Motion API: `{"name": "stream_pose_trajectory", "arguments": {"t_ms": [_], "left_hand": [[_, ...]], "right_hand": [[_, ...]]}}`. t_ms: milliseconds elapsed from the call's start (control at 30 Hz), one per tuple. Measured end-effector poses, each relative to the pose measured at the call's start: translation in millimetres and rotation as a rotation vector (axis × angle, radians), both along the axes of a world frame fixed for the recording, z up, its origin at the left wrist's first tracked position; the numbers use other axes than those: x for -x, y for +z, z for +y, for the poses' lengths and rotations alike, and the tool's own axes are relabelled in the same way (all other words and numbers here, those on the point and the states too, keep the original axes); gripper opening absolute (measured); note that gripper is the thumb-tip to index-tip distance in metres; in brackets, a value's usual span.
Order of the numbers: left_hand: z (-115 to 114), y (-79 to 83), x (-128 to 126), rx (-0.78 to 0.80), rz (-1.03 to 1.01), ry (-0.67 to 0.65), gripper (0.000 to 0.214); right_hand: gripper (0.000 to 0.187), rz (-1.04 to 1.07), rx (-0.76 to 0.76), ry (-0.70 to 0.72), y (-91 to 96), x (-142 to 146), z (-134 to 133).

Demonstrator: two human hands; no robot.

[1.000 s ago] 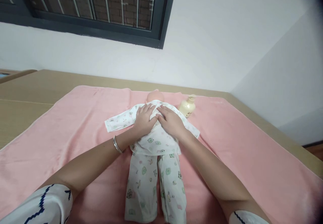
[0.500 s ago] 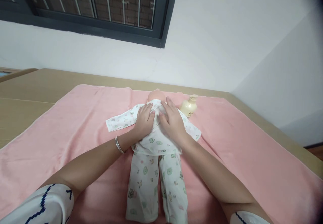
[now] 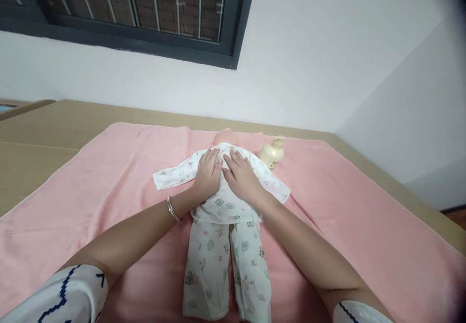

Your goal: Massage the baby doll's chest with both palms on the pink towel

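Doll: a doll with a rounded, pink-toned head (image 3: 226,138), laid out on its back or front (which cannot be told), head toward the wall, legs toward the wearer; this placing puts the torso within reach of both arms.
Shirt: a white, long-sleeved fabric shirt (image 3: 229,211) with small green and pink prints, covering the torso; its sleeves spread outward, apparently leaving the chest accessible from both sides.
Trousers: matching white printed fabric trousers (image 3: 207,269), legs side by side below the hem.
Left hand: the left hand (image 3: 208,172) rests palm down on the upper shirt, fingers extended, gripping nothing; a silver-coloured metal bangle (image 3: 174,209) circles the wrist.
Right hand: the right hand (image 3: 243,177) lies opposite, likewise unclosed, fingers slightly spread and angled inward; the paired placement probably distributes contact across the chest. Pressure cannot be judged.
Bottle: a cream-coloured, rounded pump bottle (image 3: 271,155), standing just beside the shoulder at the right of the view, close by yet outside the hands' area.
Blanket: a pink, soft-looking fabric blanket (image 3: 124,177), spread beneath doll and bottle, presumably as padding over the light-brown wooden surface (image 3: 91,114).
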State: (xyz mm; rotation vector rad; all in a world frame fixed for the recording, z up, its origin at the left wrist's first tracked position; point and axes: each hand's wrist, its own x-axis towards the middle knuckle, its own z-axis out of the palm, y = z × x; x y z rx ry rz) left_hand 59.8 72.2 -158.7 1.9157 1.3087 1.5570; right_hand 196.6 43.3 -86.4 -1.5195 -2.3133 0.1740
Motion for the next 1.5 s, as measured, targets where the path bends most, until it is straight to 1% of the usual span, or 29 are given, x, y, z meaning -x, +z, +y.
{"name": "stream_pose_trajectory", "arguments": {"t_ms": [67,167,233,367,400,467,533,600,667,700,733,800,867,900,1000,1100,1167,1300,1367,1433,1500], "left_hand": [[-0.1,0.2,0.1,0.002,0.006,-0.004,0.051],[-0.6,0.2,0.1,0.009,0.018,-0.006,0.05],[-0.6,0.4,0.4,0.012,0.021,-0.003,0.051],[1.7,4.4,4.3,0.015,0.077,-0.028,0.051],[2.8,6.9,6.1,0.023,0.093,-0.037,0.051],[4.7,14.9,9.5,0.052,0.089,-0.039,0.052],[5.6,28.0,10.3,0.092,0.018,-0.048,0.053],[4.5,46.3,5.7,0.154,-0.131,-0.115,0.051],[2.3,68.4,-5.8,0.271,-0.354,-0.262,0.052],[1.3,80.1,-13.7,0.351,-0.485,-0.352,0.054],[0.8,91.5,-22.7,0.446,-0.611,-0.445,0.058],[2.4,111.6,-41.8,0.625,-0.817,-0.569,0.065],[7.8,125.1,-60.2,0.763,-0.929,-0.637,0.074],[11.5,129.1,-68.6,0.81,-0.956,-0.664,0.078],[22.9,132.1,-89.6,0.888,-0.993,-0.725,0.086],[29.2,130.0,-102.7,0.891,-1.021,-0.755,0.09],[30.6,129.7,-105.6,0.875,-1.027,-0.767,0.09],[31.2,132.4,-96.0,0.853,-1.033,-0.766,0.085],[28.4,133.6,-85.8,0.839,-0.978,-0.754,0.083],[20.1,134.0,-74.7,0.843,-0.924,-0.73,0.081],[5.6,134.0,-63.5,0.885,-0.935,-0.713,0.076]], "right_hand": [[0.053,0.017,0.001,0.001,2.4,-1.1,-0.3],[0.054,0.097,-0.127,-0.015,3.4,-2.6,-0.9],[0.053,0.088,-0.153,-0.016,-2.1,-1.2,-0.4],[0.052,-0.001,-0.042,-0.019,-15.6,3.8,1.2],[0.052,-0.007,-0.02,-0.014,-15.0,3.7,1.3],[0.052,0.008,0.0,0.003,-5.9,-0.6,1.7],[0.052,0.068,-0.032,-0.011,12.1,-11.0,2.5],[0.055,0.153,-0.124,-0.083,33.9,-26.7,4.0],[0.059,0.217,-0.219,-0.176,53.6,-44.7,6.4],[0.061,0.237,-0.237,-0.217,61.3,-53.5,7.9],[0.064,0.252,-0.232,-0.249,67.2,-61.4,9.6],[0.068,0.268,-0.187,-0.294,73.6,-73.7,13.5],[0.069,0.252,-0.15,-0.313,74.0,-80.9,17.9],[0.069,0.231,-0.144,-0.316,72.6,-82.8,20.0],[0.069,0.13,-0.135,-0.319,65.8,-84.1,25.5],[0.062,-0.009,-0.136,-0.312,60.3,-82.0,27.2],[0.057,-0.092,-0.147,-0.3,58.6,-80.2,26.4],[0.053,-0.17,-0.183,-0.314,57.0,-78.9,25.6],[0.054,-0.2,-0.183,-0.332,56.3,-79.2,26.4],[0.055,-0.199,-0.172,-0.358,55.9,-77.8,26.7],[0.054,-0.133,-0.168,-0.371,55.7,-71.2,23.8]]}}
